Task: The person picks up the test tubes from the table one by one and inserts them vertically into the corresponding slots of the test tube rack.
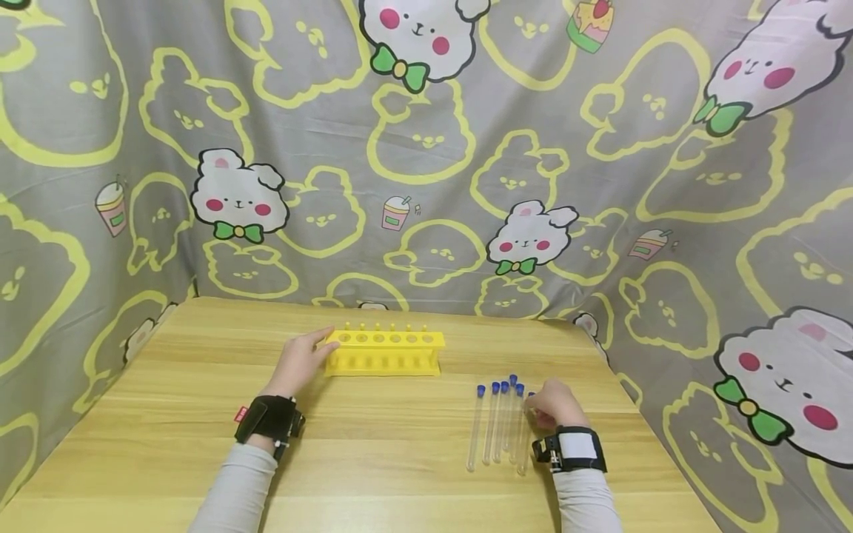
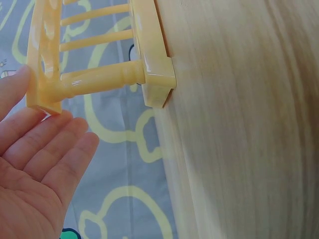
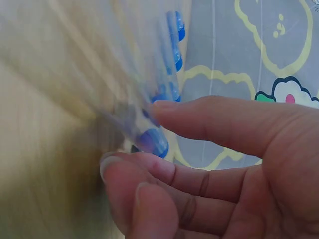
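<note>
On the near right of the desk (image 1: 373, 459) lie the tubes (image 1: 496, 429), clear with blue caps, side by side. Their long axes run near to far, caps pointing away toward the curtain, and they fan slightly apart at the cap ends.

The right hand (image 1: 553, 406) rests at the right edge of the row, by the cap ends. In the right wrist view its fingers (image 3: 149, 172) are curled and the thumb comes over toward them, closing around the capped end of one tube (image 3: 152, 142); the blur makes it hard to tell how firmly it pinches.

Farther back and to the left stands the yellow rack (image 1: 385, 352), its long axis running left to right across the desk, holes facing up. The left hand (image 1: 301, 363) is at the rack's left end, fingers straight and loosely together; the left wrist view shows the fingertips (image 2: 20, 82) touching the end of the rack (image 2: 99, 74), palm open.

Behind the desk hangs a grey curtain (image 1: 426, 148) printed with bears.
</note>
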`<state>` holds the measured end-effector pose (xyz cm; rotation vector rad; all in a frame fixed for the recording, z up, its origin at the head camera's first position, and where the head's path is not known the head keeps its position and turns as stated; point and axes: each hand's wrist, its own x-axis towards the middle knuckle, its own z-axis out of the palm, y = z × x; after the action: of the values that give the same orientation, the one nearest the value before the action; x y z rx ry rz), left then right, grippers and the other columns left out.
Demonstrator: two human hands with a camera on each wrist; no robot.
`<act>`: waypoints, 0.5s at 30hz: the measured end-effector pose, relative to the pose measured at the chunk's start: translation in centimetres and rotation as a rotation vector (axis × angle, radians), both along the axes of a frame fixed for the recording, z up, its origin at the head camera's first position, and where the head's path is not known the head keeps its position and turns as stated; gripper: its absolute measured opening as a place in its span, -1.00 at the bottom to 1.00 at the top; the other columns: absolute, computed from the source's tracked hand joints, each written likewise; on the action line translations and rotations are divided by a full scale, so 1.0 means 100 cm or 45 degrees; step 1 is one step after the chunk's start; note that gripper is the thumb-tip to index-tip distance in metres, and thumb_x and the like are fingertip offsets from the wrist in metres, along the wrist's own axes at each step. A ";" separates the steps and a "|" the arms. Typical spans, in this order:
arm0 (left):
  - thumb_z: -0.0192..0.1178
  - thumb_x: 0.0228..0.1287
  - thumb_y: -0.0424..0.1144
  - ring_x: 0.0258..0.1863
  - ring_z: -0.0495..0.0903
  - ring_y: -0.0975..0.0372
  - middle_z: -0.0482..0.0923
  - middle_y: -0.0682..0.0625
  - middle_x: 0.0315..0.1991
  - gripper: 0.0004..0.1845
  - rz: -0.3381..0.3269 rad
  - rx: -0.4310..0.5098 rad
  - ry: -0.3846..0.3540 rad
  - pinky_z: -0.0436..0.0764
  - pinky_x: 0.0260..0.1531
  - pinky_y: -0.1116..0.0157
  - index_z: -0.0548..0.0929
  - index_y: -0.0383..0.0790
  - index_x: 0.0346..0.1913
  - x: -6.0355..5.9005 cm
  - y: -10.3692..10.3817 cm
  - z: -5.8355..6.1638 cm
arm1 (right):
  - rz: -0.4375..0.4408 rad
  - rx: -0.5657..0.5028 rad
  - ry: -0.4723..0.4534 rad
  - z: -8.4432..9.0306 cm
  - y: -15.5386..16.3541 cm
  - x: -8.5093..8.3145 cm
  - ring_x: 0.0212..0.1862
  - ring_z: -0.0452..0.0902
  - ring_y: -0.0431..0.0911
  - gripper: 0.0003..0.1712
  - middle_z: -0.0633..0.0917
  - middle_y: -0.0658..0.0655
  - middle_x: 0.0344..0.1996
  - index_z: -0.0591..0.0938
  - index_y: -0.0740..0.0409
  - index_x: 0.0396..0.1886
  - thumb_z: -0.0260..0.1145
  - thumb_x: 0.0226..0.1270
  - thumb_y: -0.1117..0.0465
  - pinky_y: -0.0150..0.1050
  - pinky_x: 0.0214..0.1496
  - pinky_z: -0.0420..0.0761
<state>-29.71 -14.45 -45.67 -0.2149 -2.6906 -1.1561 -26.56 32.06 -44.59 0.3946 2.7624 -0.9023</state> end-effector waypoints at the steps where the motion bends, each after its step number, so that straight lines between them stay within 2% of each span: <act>1: 0.15 0.40 -0.08 -0.64 0.28 0.20 0.49 -0.29 0.26 -0.47 0.000 0.001 -0.005 0.58 -0.13 0.10 0.46 -0.28 0.32 0.000 0.000 0.000 | 0.002 0.003 -0.002 -0.001 0.000 0.000 -0.68 0.51 -0.13 -0.84 0.57 0.11 -0.73 0.58 0.38 -0.47 0.30 0.14 0.31 -0.34 -0.62 0.58; 3: 0.15 0.40 -0.07 -0.66 0.23 0.21 0.49 -0.29 0.26 -0.47 0.000 0.006 -0.014 0.56 -0.16 0.12 0.45 -0.27 0.32 -0.001 0.000 0.000 | -0.003 0.000 -0.007 -0.002 0.001 -0.001 -0.68 0.53 -0.12 -0.83 0.58 0.13 -0.71 0.58 0.39 -0.44 0.30 0.14 0.30 -0.34 -0.62 0.60; 7: 0.14 0.40 -0.07 -0.56 0.38 0.18 0.47 -0.28 0.28 -0.47 0.005 0.004 -0.021 0.61 -0.05 0.04 0.45 -0.26 0.33 -0.001 0.000 0.000 | -0.020 -0.029 -0.009 -0.004 0.001 -0.003 -0.68 0.55 -0.10 -0.80 0.58 0.15 -0.68 0.53 0.41 -0.36 0.29 0.14 0.31 -0.32 -0.63 0.61; 12: 0.13 0.42 -0.06 -0.20 0.63 0.00 0.45 -0.27 0.29 -0.46 -0.004 0.005 -0.023 0.58 0.12 -0.08 0.44 -0.27 0.34 -0.001 -0.001 0.001 | -0.049 -0.054 -0.032 -0.006 0.002 -0.005 -0.67 0.54 -0.10 -0.75 0.58 0.16 -0.66 0.47 0.41 -0.27 0.27 0.16 0.30 -0.34 -0.64 0.59; 15: 0.13 0.42 -0.07 0.05 0.61 -0.07 0.44 -0.26 0.30 -0.46 -0.004 0.009 -0.026 0.51 0.21 -0.11 0.43 -0.27 0.34 0.000 0.000 0.001 | -0.050 -0.055 -0.037 -0.007 0.001 -0.005 -0.67 0.53 -0.11 -0.78 0.58 0.15 -0.66 0.48 0.39 -0.30 0.26 0.16 0.30 -0.35 -0.64 0.58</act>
<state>-29.73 -14.50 -45.54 -0.2075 -2.7041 -1.1747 -27.06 32.18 -45.27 0.4528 2.7126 -0.9563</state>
